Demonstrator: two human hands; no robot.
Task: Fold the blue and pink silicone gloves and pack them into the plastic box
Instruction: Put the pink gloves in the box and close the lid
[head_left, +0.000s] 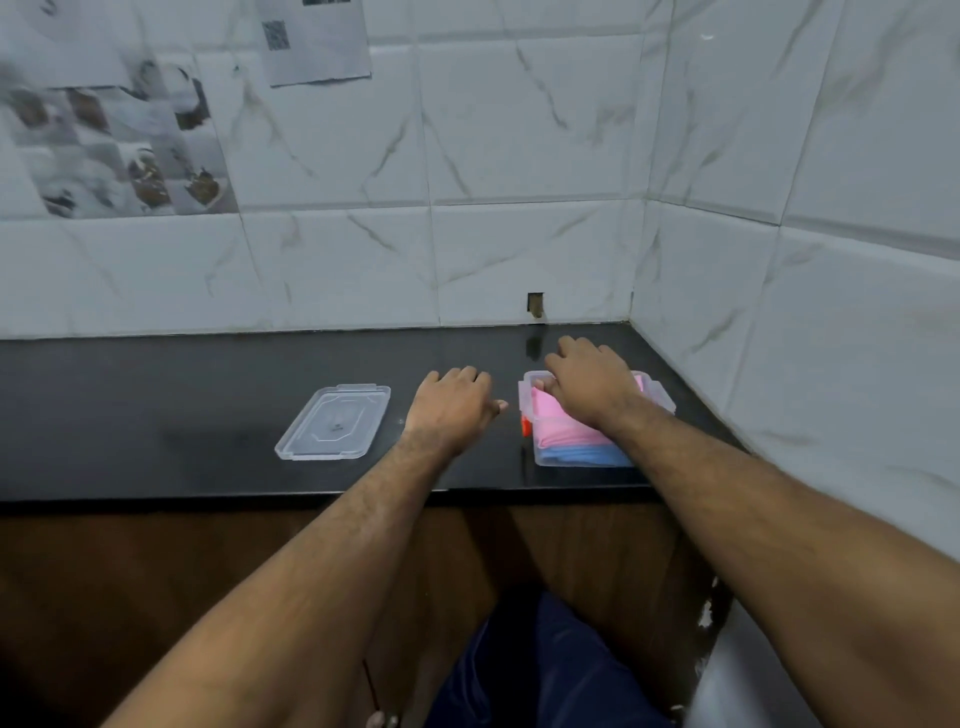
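The pink glove (563, 423) lies folded on the blue glove (584, 454) inside the plastic box (661, 396), right of the frame's middle. The right hand (589, 382) presses it down, fingers curled. The left hand (454, 408) hovers loose, holding nothing. The gloves look soft, light and springy, so push on the middle. The lid (335, 421) waits to the left

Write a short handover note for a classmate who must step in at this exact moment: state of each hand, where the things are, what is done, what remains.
Left hand: free, loosely curled over the black counter, holding nothing.
Right hand: pressing down on the pink glove inside the plastic box.
Blue glove: folded, in the box beneath the pink one.
Lid: off, lying left of the box.
Done: both gloves folded and packed.
Left: probably tuck the pink glove flat, then fit the lid.
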